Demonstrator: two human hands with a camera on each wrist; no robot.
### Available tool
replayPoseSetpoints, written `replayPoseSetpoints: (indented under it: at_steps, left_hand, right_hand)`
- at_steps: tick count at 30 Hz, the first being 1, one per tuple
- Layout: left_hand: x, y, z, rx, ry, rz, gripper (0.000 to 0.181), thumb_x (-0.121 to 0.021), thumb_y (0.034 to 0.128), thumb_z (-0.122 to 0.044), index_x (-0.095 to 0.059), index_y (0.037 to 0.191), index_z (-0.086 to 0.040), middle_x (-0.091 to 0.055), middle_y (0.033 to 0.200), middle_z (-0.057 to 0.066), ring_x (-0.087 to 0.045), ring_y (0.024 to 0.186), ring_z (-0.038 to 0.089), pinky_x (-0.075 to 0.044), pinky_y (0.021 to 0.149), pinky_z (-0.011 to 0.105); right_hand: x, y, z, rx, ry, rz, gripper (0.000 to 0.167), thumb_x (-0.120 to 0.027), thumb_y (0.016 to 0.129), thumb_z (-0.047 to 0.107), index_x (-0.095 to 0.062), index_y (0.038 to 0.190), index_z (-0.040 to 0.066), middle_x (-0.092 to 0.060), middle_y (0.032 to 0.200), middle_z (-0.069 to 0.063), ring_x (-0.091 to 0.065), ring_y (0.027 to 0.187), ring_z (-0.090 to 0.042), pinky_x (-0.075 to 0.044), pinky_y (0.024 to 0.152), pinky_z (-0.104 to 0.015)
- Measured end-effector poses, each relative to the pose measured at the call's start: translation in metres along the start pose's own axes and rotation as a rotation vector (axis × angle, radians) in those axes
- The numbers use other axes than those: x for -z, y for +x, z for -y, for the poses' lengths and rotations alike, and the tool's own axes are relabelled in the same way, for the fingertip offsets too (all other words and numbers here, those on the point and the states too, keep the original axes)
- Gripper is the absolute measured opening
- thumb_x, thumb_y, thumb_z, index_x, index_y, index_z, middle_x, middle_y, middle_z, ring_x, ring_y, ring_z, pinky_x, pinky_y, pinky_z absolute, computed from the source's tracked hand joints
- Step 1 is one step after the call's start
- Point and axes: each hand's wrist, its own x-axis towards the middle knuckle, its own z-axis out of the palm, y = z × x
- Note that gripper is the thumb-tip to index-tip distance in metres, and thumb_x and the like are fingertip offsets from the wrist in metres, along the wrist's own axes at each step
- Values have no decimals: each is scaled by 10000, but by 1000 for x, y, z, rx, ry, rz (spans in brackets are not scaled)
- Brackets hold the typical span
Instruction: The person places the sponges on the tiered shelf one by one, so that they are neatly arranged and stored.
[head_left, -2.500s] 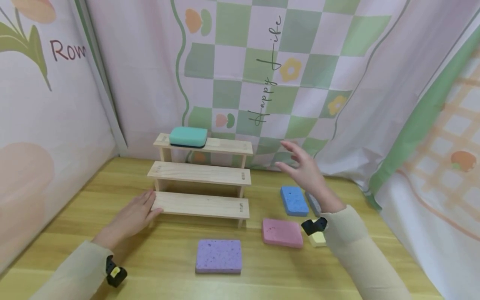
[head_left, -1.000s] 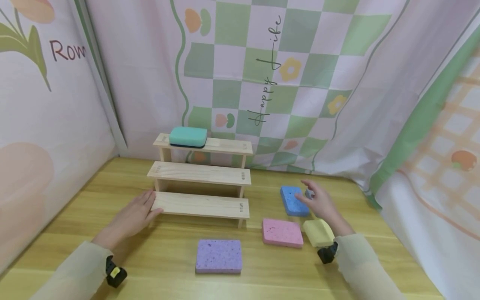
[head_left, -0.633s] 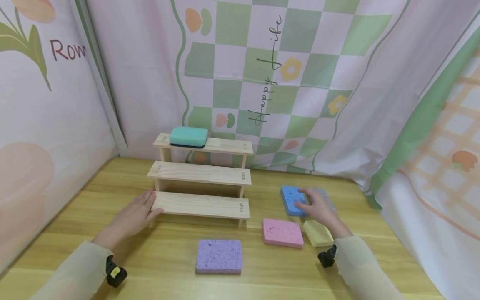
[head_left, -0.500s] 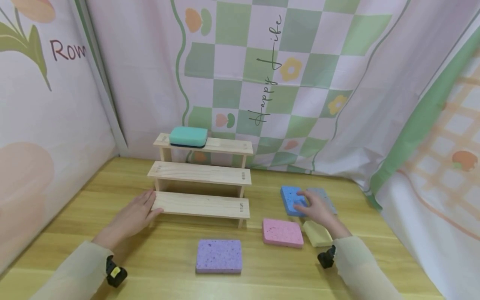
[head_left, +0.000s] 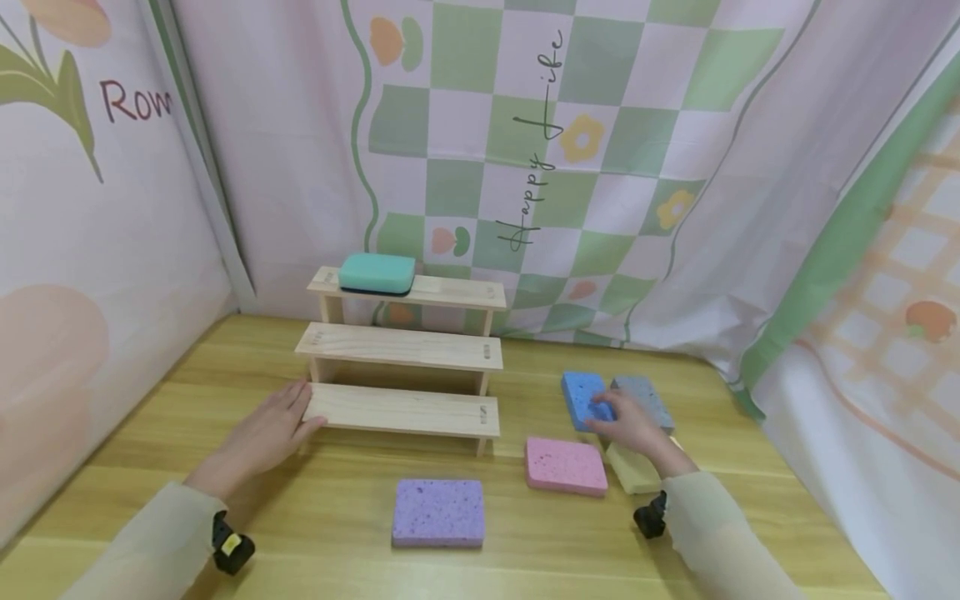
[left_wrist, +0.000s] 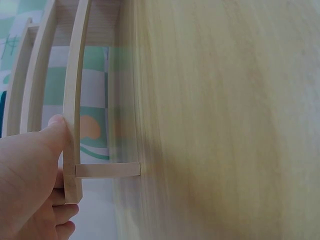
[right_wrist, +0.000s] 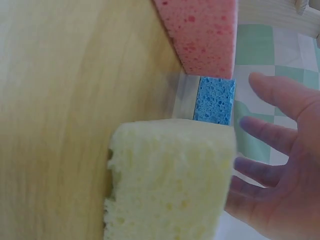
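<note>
One teal block (head_left: 377, 272) tops the wooden shelf (head_left: 405, 409); left, I'd judge: the purple sponge (head_left: 438, 512) before it, pink (head_left: 565, 464), yellow (head_left: 632, 469), grey (head_left: 647, 400) and blue ones (head_left: 580, 394) rightward. My left hand (head_left: 258, 437) grips its left end; my right hand (head_left: 632, 425), spread, empty, hovers over blue.

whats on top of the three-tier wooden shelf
A teal sponge sits toward the left on the top tier; the left hand holds the bottom tier at its left end. Wood directly beneath the sponge is covered.
</note>
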Motion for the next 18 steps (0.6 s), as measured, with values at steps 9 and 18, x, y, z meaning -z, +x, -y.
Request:
replayPoseSetpoints:
  at_steps: [9, 18]
  left_hand:
    - [0, 0, 0, -6, 2, -2, 646, -446, 978, -333, -320, 1298, 214, -278, 1363, 372, -265, 1263, 478, -230, 1039, 538]
    - [0, 0, 1, -10, 5, -2, 653, -438, 979, -345, -318, 1302, 210, -274, 1366, 369, -263, 1265, 475, -231, 1039, 538]
  right_hand:
    - [-2, 3, -1, -31, -36, 25, 364, -649, 855, 210, -593, 1108, -46, -357, 1282, -387, -311, 1180, -549, -293, 930, -654]
    - [-3, 3, 0, -51, -33, 41, 328, -662, 845, 213, -598, 1068, -18, -452, 1223, -319, -405, 1128, -497, -359, 903, -613]
